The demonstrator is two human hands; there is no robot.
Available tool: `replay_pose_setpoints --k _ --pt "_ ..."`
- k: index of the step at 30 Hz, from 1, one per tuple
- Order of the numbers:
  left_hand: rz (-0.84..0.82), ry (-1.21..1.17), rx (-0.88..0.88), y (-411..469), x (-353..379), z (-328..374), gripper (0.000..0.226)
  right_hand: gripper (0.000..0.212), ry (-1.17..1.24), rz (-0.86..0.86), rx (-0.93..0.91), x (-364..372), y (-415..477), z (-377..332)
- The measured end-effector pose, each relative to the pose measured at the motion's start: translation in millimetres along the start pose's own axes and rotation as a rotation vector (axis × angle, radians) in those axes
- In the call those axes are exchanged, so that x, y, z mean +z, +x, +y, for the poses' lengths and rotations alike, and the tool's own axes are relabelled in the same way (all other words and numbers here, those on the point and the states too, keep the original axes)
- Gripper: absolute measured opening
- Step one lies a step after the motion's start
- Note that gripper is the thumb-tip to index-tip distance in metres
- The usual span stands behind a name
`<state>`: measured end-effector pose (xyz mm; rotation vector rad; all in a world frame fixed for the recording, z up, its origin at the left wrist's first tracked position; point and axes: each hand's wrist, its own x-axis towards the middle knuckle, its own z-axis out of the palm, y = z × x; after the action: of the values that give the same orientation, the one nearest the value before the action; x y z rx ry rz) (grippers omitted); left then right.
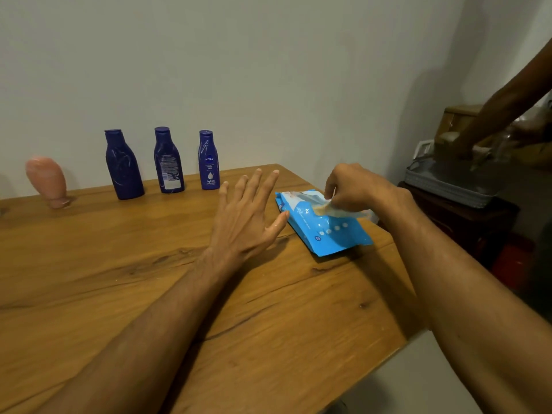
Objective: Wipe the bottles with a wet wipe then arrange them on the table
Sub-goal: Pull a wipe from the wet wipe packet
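Observation:
Three dark blue lotion bottles stand upright in a row near the wall: a large one (123, 164), a middle one (168, 160) and a smaller one (209, 160). A pink bottle (47, 181) stands on its cap at the far left. A blue wet wipe pack (324, 227) lies on the wooden table (119, 264) at the right. My right hand (355, 186) pinches the flap on top of the pack. My left hand (248, 213) hovers flat with fingers spread, its thumb tip touching the pack's left edge.
Another person's arm (504, 106) reaches in from the upper right over a grey tray (448, 186) on a dark side table. Boxes sit behind the tray. The table's right edge runs just past the pack.

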<state>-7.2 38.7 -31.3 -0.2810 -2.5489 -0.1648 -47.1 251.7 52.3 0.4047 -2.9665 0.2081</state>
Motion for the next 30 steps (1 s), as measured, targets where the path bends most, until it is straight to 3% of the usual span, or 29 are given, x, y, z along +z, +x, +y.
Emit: replay_pose_setpoints --k 5,10,15,19,23,27,30 --pt "0.014 -0.004 -0.008 3.0 -3.8 -3.1 0.078 0.02 0.251 0.141 -0.001 -16.7 2.8 1.6" --pt "0.009 -0.014 -0.052 9.7 -14.3 -15.5 0.081 0.024 0.642 0.11 0.043 -20.8 8.6 -12.4" --pt "0.021 -0.055 -0.108 7.0 -27.8 -34.3 0.082 0.025 0.86 0.134 0.087 -17.1 18.0 -34.5" --pt "0.018 -0.069 -0.149 2.4 -30.4 -53.6 0.078 0.028 0.887 0.2 0.084 -17.1 28.4 -51.4" --pt "0.032 -0.072 -0.204 0.1 -32.4 -73.0 0.07 0.031 0.941 0.169 -0.037 -18.7 37.6 -65.1" --pt "0.05 -0.127 -0.308 3.7 -34.8 -87.2 0.067 0.034 0.718 0.224 -0.142 -18.0 47.2 -80.2" --pt "0.023 -0.137 -0.385 9.1 -32.3 -96.6 0.064 0.023 0.521 0.211 -0.213 -14.1 52.9 -90.9"
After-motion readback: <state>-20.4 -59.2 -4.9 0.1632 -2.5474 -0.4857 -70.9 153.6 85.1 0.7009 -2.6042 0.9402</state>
